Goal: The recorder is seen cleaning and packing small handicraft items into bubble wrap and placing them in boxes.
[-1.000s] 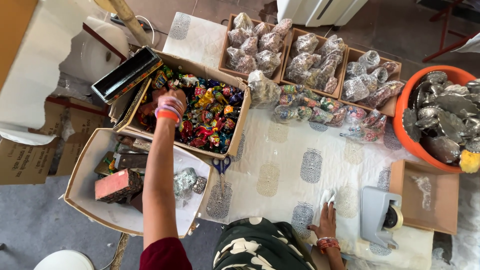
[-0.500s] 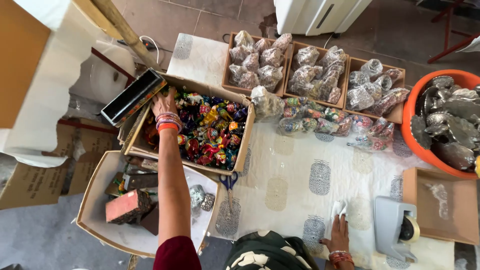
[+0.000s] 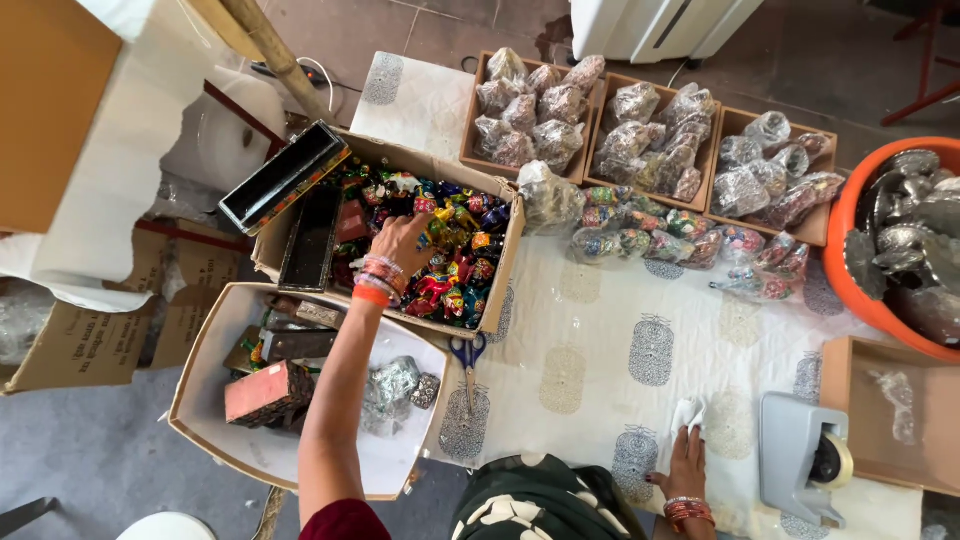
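Note:
My left hand (image 3: 400,243) reaches into a cardboard box (image 3: 500,290) full of small, brightly painted ornaments (image 3: 455,250). Its fingers curl down among them, and I cannot tell if they grip one. Orange and pink bangles circle that wrist. My right hand (image 3: 686,468) lies flat on the white printed cloth (image 3: 600,360) near my lap, fingertips touching a small white scrap of paper (image 3: 688,412). Blue-handled scissors (image 3: 467,362) lie on the cloth between my two arms, beside the box's near corner.
A white box (image 3: 200,400) at lower left holds a reddish block and foil-wrapped pieces. Three trays of plastic-wrapped items (image 3: 640,140) stand at the back. An orange tub (image 3: 850,260) of silvery pieces is at right, with a grey tape dispenser (image 3: 800,455) in front of it.
My left hand has moved from the box's far left corner toward its middle, deeper among the ornaments. My right hand stays on the cloth by the white scrap.

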